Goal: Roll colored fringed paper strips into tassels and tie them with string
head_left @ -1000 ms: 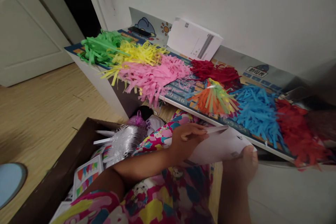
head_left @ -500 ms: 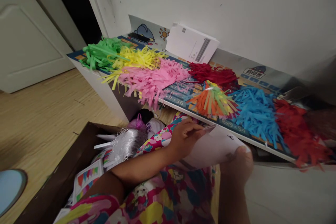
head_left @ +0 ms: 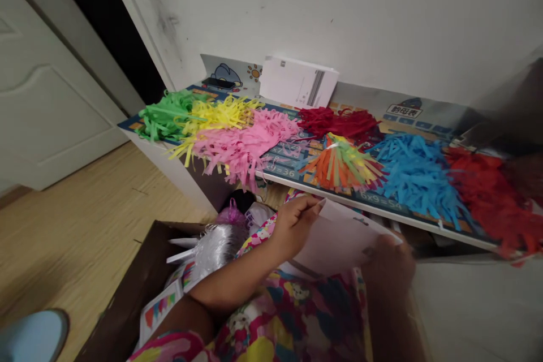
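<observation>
My left hand [head_left: 296, 227] pinches the upper left edge of a white paper sheet [head_left: 335, 237] above my lap. On the opposite edge my right hand [head_left: 389, 263] grips the same sheet, thumb on top; that hand is somewhat blurred. The sheet is tilted, with a small dark mark near its top and a grey strip along its lower part. Just beyond it, on the desk, lies a bundle of multicoloured paper strips [head_left: 343, 164]. Blue paper fringe [head_left: 419, 175] and red paper fringe [head_left: 492, 198] lie past my right hand.
Green [head_left: 167, 116], yellow [head_left: 224, 116], pink [head_left: 250, 141] and dark red fringe [head_left: 339, 123] cover the desk. White packets [head_left: 297, 82] lean at the wall beside a phone [head_left: 218, 83]. A brown box [head_left: 127, 288] at my left holds silver tinsel [head_left: 220, 249]. A stool [head_left: 36, 334] stands left.
My view has turned slightly. Both hands keep hold of the paper sheet. A thin flap that stuck up by my left fingers now lies closer to the sheet.
</observation>
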